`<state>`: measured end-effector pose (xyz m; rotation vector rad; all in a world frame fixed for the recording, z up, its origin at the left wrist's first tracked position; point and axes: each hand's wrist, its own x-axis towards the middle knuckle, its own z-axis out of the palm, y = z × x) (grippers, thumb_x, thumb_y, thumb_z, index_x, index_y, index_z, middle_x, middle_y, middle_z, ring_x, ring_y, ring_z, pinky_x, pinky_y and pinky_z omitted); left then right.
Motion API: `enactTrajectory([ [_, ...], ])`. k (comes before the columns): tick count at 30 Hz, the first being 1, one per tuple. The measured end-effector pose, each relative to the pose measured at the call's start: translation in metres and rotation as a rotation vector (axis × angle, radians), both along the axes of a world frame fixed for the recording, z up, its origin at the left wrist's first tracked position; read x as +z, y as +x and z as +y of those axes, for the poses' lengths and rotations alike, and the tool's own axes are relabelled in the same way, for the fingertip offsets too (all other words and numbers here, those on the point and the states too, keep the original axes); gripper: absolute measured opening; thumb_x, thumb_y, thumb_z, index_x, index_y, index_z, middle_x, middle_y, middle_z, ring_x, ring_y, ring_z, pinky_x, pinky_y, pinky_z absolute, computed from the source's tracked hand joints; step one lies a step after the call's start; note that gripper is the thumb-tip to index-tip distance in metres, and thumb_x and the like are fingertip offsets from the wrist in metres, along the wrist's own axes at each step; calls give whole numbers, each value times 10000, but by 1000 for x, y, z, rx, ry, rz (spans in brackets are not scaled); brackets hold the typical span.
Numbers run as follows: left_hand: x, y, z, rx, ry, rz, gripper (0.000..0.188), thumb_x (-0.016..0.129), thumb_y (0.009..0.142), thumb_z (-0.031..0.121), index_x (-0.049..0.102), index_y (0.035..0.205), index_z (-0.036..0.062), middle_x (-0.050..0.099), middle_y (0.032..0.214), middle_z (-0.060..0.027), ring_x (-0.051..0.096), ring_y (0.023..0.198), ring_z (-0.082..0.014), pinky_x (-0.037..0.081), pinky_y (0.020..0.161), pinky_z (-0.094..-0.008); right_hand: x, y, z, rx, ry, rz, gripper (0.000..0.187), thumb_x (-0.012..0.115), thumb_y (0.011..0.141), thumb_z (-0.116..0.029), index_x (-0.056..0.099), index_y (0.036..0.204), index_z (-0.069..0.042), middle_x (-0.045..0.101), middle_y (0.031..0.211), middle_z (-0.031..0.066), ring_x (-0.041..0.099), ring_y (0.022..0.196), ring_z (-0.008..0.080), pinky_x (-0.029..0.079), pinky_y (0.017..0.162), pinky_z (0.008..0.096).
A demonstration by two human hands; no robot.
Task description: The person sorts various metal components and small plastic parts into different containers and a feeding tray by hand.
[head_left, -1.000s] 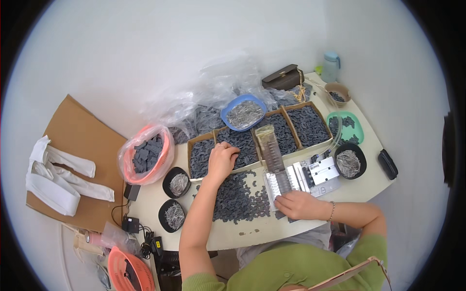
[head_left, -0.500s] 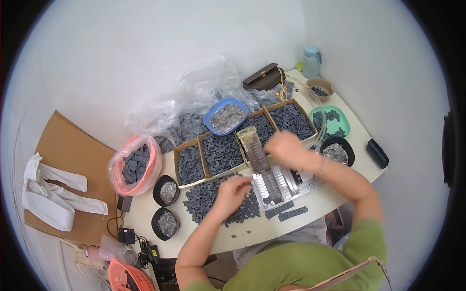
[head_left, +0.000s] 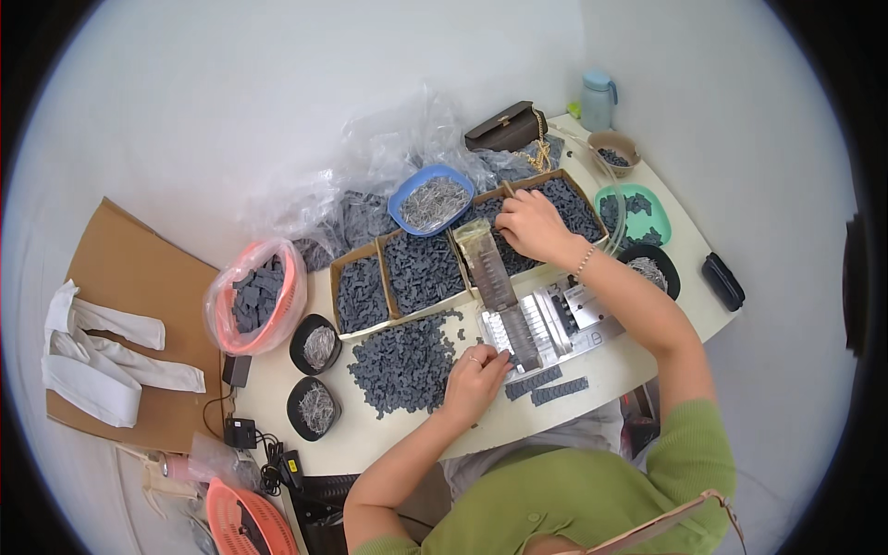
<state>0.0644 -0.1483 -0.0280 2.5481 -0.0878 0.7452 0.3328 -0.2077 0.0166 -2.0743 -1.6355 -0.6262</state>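
My left hand (head_left: 474, 381) is closed in a pinch at the near left end of a metal jig (head_left: 555, 338); what looks like a small grey plastic piece shows at its fingertips. Rows of slots run across the jig, and a clear ridged plastic strip (head_left: 487, 270) lies over it, stretching back to the boxes. My right hand (head_left: 535, 225) is over a cardboard box (head_left: 504, 191) of grey plastic pieces, fingers bent down among them; whatever they grip is hidden. Loose grey pieces (head_left: 400, 365) are heaped left of the jig. Two assembled grey strips (head_left: 560, 392) lie at its near edge.
A blue tray (head_left: 404, 220) of metal pins sits behind the boxes. Black bowls (head_left: 314, 407) of pins stand at left, another (head_left: 668, 268) at right by a green tray (head_left: 660, 217). A pink basket (head_left: 298, 296), black case (head_left: 722, 282), handbag (head_left: 506, 128) and bottle (head_left: 598, 102) stand around.
My right hand has moved back from above the jig to the box of grey pieces. My left hand has slid right and nearer, along the jig's left end.
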Motion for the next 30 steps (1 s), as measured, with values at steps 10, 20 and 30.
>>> enactTrajectory([
  [10, 12, -5, -4, 38, 231, 26, 351, 731, 750, 129, 669, 1085, 45, 562, 943, -102, 543, 855, -265, 430, 733, -380, 12, -72, -63, 384, -216, 752, 113, 637, 838, -102, 648, 939, -51, 606, 809, 81, 620, 813, 281, 501, 694, 364],
  [20, 0, 18, 11, -54, 149, 70, 200, 749, 723, 170, 636, 843, 58, 543, 860, -68, 542, 842, -276, 430, 723, -378, -13, -100, -72, 320, -169, 547, 123, 652, 832, -174, 630, 839, -53, 605, 819, 98, 620, 791, 303, 502, 692, 403],
  [30, 24, -9, -12, 52, 284, 96, 232, 663, 798, 142, 661, 1003, 33, 583, 928, -97, 556, 870, -280, 434, 753, -401, -35, -119, -77, 359, -72, 153, 165, 680, 749, -155, 631, 855, -39, 551, 786, 66, 573, 753, 233, 485, 644, 334],
])
